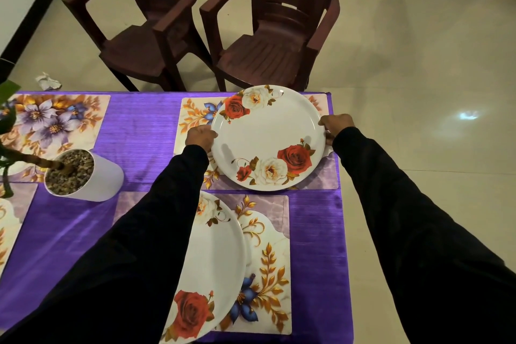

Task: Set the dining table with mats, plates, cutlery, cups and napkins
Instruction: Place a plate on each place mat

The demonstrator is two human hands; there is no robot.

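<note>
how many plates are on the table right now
2. One rose plate sits over the far mat, held at its rim by both hands. The other plate lies on the near mat, partly hidden by the left sleeve. More may lie outside the view.

Dim warm indoor light, glare patch on floor tiles (466,116); dark sleeves (134,246) nearly detail-less, wide-angle bending at edges

Glossy plate (268,137), shiny satin cloth (145,126)

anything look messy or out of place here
One thing: a crumpled piece of white paper lies on the floor just beyond the table's far left edge, beside the left chair. On the table, the far plate, held at its rim by both hands, sits toward its mat's right side, not centred.
</note>
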